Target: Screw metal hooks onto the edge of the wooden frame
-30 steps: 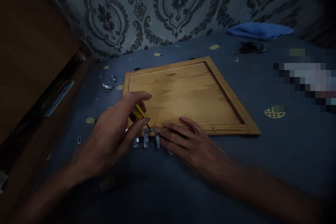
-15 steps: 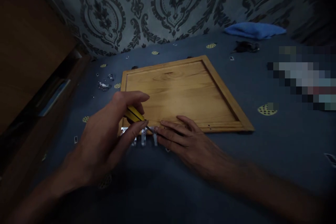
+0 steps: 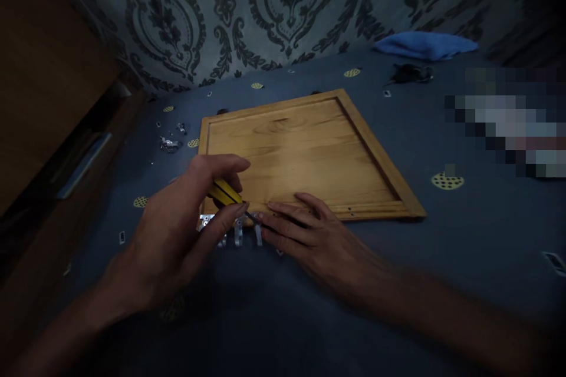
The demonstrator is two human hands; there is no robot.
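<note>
My left hand (image 3: 177, 230) is closed around the yellow handle of a screwdriver (image 3: 226, 191), its thumb pressed along the near side. The thin shaft slants down and right to a metal hook (image 3: 259, 233) at the near edge of a framed wooden panel (image 3: 296, 156). My right hand (image 3: 321, 238) lies with fingers stretched out on that near edge, fingertips beside the screwdriver tip. Further metal hooks (image 3: 239, 231) line the edge to the left, partly covered by my left thumb. The exact contact of the tip is too small to make out.
Small shiny metal parts (image 3: 170, 144) lie on the blue patterned cloth (image 3: 274, 318) left of the panel. A blue cloth bundle (image 3: 424, 45) and a small dark object (image 3: 409, 73) lie at the back right. Wooden furniture (image 3: 57, 70) borders the left side; a patterned wall (image 3: 230, 12) rises behind.
The whole view has shifted slightly, so the surroundings sit a little further left and up. Both hands keep nearly the same pose, with the screwdriver at the same hook.
</note>
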